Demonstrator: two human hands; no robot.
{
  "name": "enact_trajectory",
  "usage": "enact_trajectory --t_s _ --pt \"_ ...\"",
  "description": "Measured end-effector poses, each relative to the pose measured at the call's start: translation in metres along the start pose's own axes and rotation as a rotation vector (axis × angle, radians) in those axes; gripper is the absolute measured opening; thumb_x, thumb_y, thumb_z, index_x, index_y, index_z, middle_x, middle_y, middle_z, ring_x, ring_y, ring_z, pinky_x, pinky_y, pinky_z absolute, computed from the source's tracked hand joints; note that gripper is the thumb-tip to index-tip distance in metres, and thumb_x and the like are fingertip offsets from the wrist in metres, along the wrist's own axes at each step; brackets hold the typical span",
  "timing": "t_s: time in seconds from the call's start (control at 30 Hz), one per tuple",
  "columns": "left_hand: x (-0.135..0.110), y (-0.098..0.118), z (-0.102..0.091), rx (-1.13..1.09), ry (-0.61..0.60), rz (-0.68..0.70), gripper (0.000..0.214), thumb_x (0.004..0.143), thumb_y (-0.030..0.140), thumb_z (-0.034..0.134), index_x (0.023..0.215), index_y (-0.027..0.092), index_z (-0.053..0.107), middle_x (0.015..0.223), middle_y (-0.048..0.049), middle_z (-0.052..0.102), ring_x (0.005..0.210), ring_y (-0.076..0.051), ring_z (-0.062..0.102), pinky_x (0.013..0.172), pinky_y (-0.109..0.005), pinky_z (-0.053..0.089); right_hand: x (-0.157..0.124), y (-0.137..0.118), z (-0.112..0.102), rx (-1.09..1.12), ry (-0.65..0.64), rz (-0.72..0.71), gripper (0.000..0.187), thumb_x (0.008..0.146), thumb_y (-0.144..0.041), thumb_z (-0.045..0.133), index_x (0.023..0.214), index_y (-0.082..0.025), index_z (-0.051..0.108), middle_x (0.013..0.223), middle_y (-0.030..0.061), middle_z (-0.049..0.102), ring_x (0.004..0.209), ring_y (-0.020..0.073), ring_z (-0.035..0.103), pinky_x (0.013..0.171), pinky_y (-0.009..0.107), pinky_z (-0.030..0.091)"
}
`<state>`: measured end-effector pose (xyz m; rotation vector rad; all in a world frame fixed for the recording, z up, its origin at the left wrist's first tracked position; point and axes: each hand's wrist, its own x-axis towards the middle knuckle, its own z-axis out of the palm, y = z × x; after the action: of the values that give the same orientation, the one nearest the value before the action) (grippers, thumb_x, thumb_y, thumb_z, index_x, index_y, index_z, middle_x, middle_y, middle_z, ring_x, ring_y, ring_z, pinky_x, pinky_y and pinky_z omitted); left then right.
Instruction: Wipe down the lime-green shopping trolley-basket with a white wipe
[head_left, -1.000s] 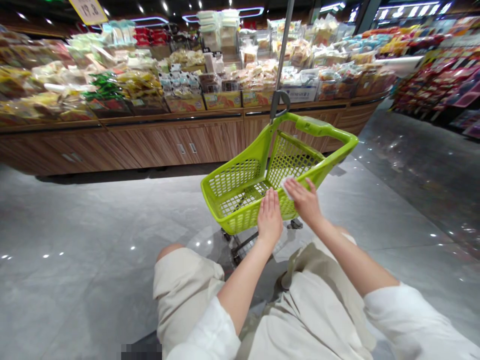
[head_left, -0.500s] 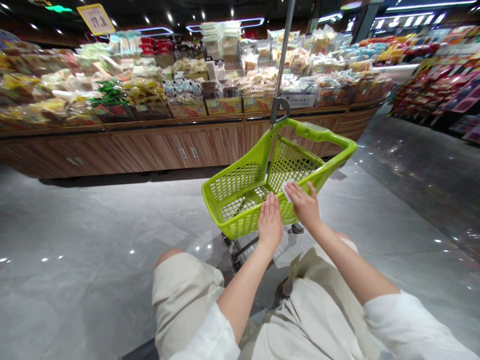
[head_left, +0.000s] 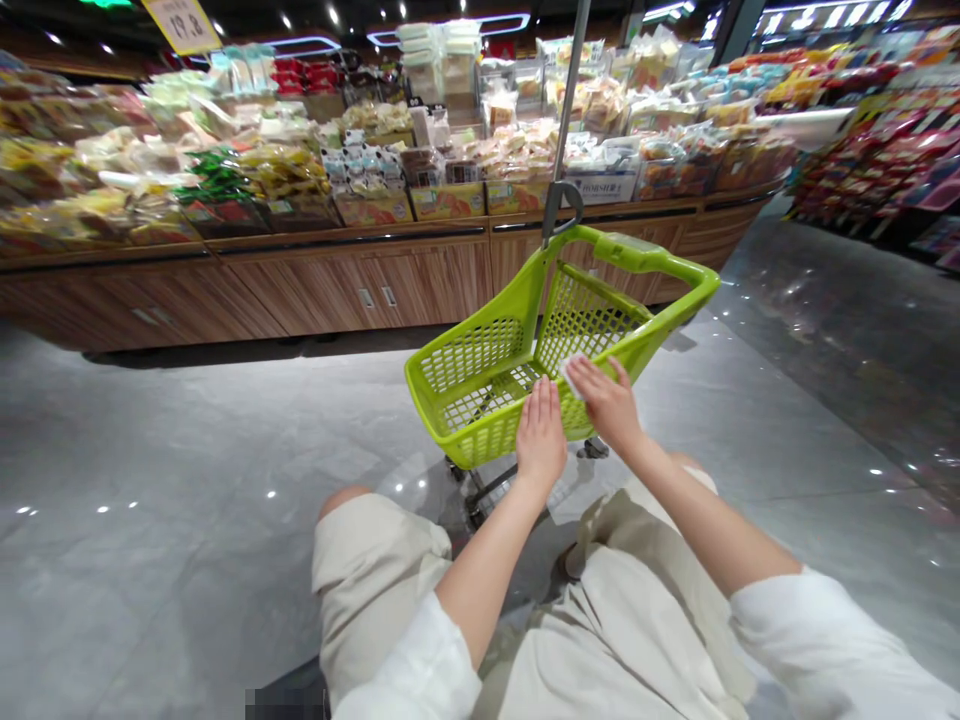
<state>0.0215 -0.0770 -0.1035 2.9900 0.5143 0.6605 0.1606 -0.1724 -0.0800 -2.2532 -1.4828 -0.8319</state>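
Note:
A lime-green plastic shopping cart with a lattice basket stands on the floor before my knees, its handle up at the right. My left hand rests on the near rim of the basket, fingers stretched out and close together, with nothing in it. Just to its right, my right hand presses a small white cloth or tissue against the same rim. That white piece is partly covered by the fingers. Through the lattice, the basket floor shows without goods on it.
Behind the cart runs a wooden display counter loaded with packaged foods. A grey pole with a hooked bracket rises by the cart handle. A yellow-edged price sign hangs upper left. Shiny grey tiles surround the cart.
The view has tilted and shifted slightly. Both hands stay at the rim in almost the same places, the white piece still under my right fingers.

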Motion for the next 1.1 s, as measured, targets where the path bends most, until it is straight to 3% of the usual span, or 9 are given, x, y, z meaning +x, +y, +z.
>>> enact_trajectory --t_s 0.13,0.3,0.4,0.57,0.67,0.8,0.9,1.0,1.1 --pt "-0.001 -0.005 0.0 0.017 0.007 0.018 0.079 0.084 0.013 0.05 0.154 0.0 0.018 0.165 -0.0167 0.017 0.153 -0.024 0.011 0.125 -0.039 0.021 0.001 0.009 -0.009 0.048 -0.103 -0.165 0.065 0.082 0.0 0.04 0.141 -0.025 0.051 0.144 0.004 0.056 0.134 0.0186 0.052 0.12 0.047 0.019" --pt "-0.002 -0.005 0.002 0.007 0.023 0.04 0.081 0.083 0.015 0.052 0.155 0.0 0.018 0.164 -0.0174 0.018 0.153 -0.024 0.009 0.125 -0.039 0.02 0.008 0.086 -0.027 -0.09 0.08 0.149 0.057 0.086 -0.005 0.041 0.138 -0.024 0.055 0.138 0.0095 0.06 0.131 0.0274 0.054 0.119 0.06 0.01" --pt "-0.001 -0.002 0.003 -0.016 0.014 0.012 0.081 0.083 0.013 0.052 0.154 -0.001 0.017 0.164 -0.0197 0.016 0.154 -0.025 0.008 0.125 -0.04 0.019 0.006 0.049 -0.011 -0.11 0.114 0.203 0.058 0.086 -0.005 0.041 0.141 -0.019 0.052 0.14 0.0127 0.058 0.134 0.028 0.052 0.119 0.06 0.009" --pt "0.0 -0.003 0.002 -0.011 -0.005 -0.001 0.077 0.085 0.011 0.049 0.155 0.0 0.018 0.164 -0.0177 0.017 0.154 -0.023 0.009 0.125 -0.039 0.02 -0.002 -0.01 0.005 0.023 -0.07 -0.143 0.064 0.086 -0.001 0.039 0.144 -0.024 0.047 0.145 0.0044 0.054 0.136 0.0177 0.049 0.123 0.047 0.012" --pt "-0.002 -0.005 0.002 -0.008 0.002 0.037 0.078 0.085 0.012 0.05 0.154 -0.001 0.017 0.164 -0.0184 0.017 0.153 -0.025 0.009 0.125 -0.04 0.021 -0.001 0.042 -0.015 0.0 -0.061 -0.135 0.063 0.086 -0.002 0.04 0.144 -0.027 0.047 0.144 0.0034 0.055 0.134 0.019 0.052 0.122 0.051 0.009" --pt "-0.002 -0.004 0.003 -0.031 0.005 0.025 0.08 0.084 0.011 0.05 0.155 0.001 0.016 0.164 -0.0186 0.017 0.153 -0.025 0.009 0.124 -0.042 0.022 0.002 0.1 -0.031 -0.112 0.113 0.155 0.056 0.087 -0.008 0.042 0.14 -0.023 0.053 0.14 0.0103 0.059 0.134 0.0274 0.052 0.119 0.062 0.006" --pt "-0.002 -0.001 0.005 -0.044 0.013 0.005 0.08 0.084 0.011 0.049 0.155 -0.001 0.016 0.164 -0.0197 0.017 0.153 -0.025 0.009 0.124 -0.042 0.022 0.0 0.06 -0.017 -0.099 0.144 0.195 0.059 0.085 -0.007 0.042 0.142 -0.021 0.051 0.139 0.0118 0.059 0.134 0.0276 0.052 0.119 0.061 0.009" --pt "-0.001 -0.001 0.006 -0.039 0.023 -0.004 0.08 0.085 0.011 0.048 0.155 0.001 0.013 0.164 -0.0182 0.016 0.154 -0.023 0.007 0.125 -0.042 0.021 -0.004 -0.004 0.001 0.004 -0.008 -0.028 0.065 0.083 -0.003 0.041 0.145 -0.022 0.047 0.144 0.0076 0.055 0.136 0.0208 0.049 0.121 0.049 0.017" --pt "-0.001 -0.003 0.006 -0.028 0.019 0.004 0.08 0.084 0.011 0.047 0.156 0.002 0.012 0.164 -0.0172 0.016 0.153 -0.022 0.007 0.125 -0.041 0.021 -0.004 -0.008 -0.001 0.041 -0.095 -0.147 0.066 0.083 -0.003 0.04 0.145 -0.025 0.047 0.147 0.004 0.053 0.136 0.0182 0.049 0.121 0.046 0.017"
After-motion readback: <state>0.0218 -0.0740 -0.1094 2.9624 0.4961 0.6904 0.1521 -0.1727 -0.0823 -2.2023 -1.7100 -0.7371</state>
